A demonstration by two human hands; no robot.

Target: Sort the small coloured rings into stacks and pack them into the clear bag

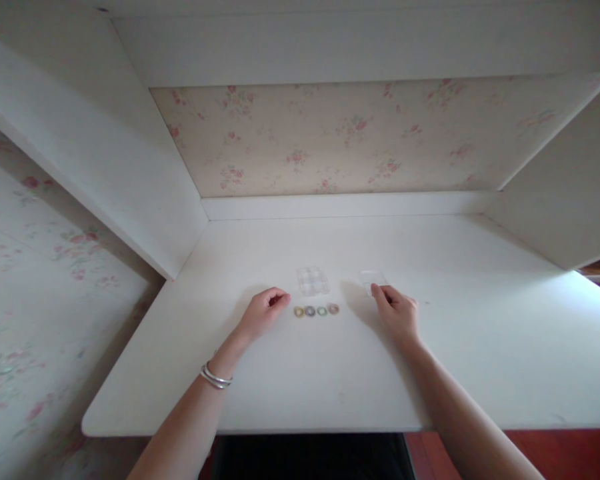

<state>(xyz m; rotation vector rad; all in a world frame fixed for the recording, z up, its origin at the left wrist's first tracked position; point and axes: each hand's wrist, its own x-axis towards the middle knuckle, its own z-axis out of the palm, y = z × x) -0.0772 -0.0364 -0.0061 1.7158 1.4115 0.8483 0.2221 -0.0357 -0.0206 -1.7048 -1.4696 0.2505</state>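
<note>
Several small rings lie in a row on the white desk: a yellow ring [299, 311], a grey-purple ring [310, 311], a green ring [322, 311] and a pinkish-brown ring [333, 309]. Just behind them is a clear plastic case [313, 281] divided into compartments. My left hand [264, 312] rests left of the row, fingers curled and thumb against the index finger, with nothing visible between them. To the right, my right hand [398, 311] pinches the near edge of a clear plastic lid [372, 276]; its fingers partly cover it.
The white desk [300, 387] has a raised back strip [350, 205] below floral wallpaper [330, 140]. Side panels stand at left [145, 167] and right [565, 180], with a shelf [330, 50] overhead. A dark seat [313, 459] shows beneath the front edge.
</note>
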